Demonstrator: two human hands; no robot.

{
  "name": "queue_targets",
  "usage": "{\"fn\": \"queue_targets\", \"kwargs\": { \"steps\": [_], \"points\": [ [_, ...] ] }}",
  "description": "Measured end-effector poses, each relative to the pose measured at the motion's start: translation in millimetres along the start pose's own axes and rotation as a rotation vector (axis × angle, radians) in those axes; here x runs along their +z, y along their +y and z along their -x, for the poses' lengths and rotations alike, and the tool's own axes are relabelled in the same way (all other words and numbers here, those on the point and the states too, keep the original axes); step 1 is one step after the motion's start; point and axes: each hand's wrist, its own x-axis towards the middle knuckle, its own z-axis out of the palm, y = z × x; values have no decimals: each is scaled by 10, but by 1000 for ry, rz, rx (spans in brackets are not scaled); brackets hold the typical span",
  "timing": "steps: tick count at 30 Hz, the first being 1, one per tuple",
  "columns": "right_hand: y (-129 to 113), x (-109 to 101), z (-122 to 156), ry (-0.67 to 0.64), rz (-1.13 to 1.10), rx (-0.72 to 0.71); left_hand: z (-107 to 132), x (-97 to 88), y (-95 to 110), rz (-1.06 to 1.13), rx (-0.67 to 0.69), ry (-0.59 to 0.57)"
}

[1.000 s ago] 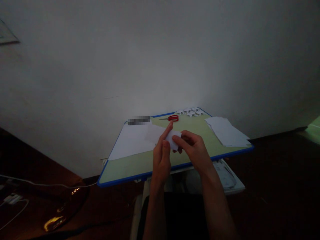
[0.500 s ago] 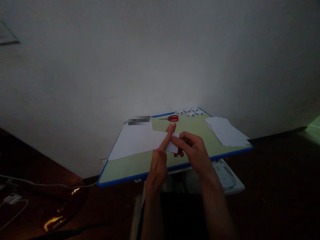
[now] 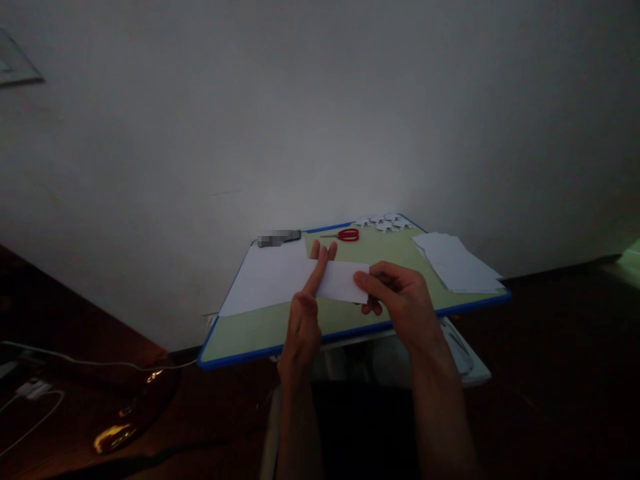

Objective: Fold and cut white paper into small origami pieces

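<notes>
A small white piece of paper [image 3: 343,281] is held above the table. My right hand [image 3: 403,297] pinches its right end, the thumb on top and the fingers behind. My left hand [image 3: 306,327] grips it towards the left, one finger laid across its front and the other fingertips showing beyond its upper edge. Behind my left hand, a large white sheet [image 3: 265,277] lies on the table. Scissors with red handles [image 3: 349,235] rest beyond my hands, blades pointing left.
The table [image 3: 240,343] has a pale green top and blue rim, close to the wall. Several pointed white paper cut-outs [image 3: 386,223] lie at its far right. A stack of white paper [image 3: 457,265] is on the right. A dark object [image 3: 294,235], partly pixelated, lies at the back left.
My hands have moved apart, the left one sliding left and the right one right. More of the piece of paper shows between them. The view has shifted slightly.
</notes>
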Motion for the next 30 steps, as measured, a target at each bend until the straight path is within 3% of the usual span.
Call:
{"fn": "queue_targets", "kwargs": {
  "steps": [13, 22, 25, 28, 30],
  "points": [
    [59, 67, -22, -12, 45, 4, -16, -146, -282, -14, 14, 134],
    [109, 28, -42, 3, 92, -15, -24, -117, -311, -42, -41, 195],
    [62, -76, -42, 85, 97, -47, -59, -182, -393, 82, -15, 338],
    [10, -204, -33, 139, 109, -89, -92, -258, -417, 156, 8, 625],
    [-4, -251, -24, 111, 128, -94, -97, -265, -364, 230, -34, 724]
  ]
}}
